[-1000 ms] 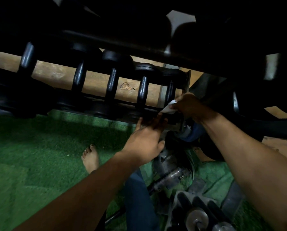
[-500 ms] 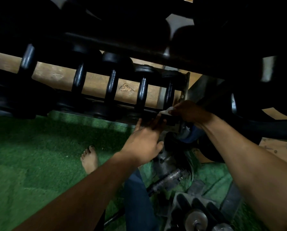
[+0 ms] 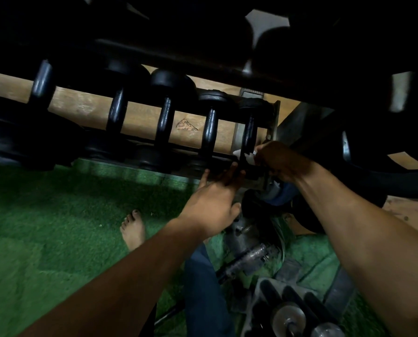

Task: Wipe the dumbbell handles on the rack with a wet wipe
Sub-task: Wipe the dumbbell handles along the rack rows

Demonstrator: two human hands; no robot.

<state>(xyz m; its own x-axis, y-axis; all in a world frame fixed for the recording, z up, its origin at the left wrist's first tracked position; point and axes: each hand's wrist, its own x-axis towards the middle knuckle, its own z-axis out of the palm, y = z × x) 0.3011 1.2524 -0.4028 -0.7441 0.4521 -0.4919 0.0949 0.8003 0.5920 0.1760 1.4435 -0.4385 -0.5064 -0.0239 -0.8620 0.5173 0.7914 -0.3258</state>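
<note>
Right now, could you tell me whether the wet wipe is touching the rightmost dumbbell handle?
Touching. The head view shows the right hand pressing the wet wipe against the lower end of the rightmost dumbbell handle, with no gap between them.

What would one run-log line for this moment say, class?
right hand: holds wipe at rightmost handle | left hand: fingers straight, at the rack front | other handles: untouched now

Rack (image 3: 171, 170) carrying a row of black dumbbells (image 3: 164, 122), extending left of the hands. Green turf floor (image 3: 45, 227) beneath, with a bare foot (image 3: 133, 231) below-left of the hands and metal weights (image 3: 288, 314) below them.
</note>
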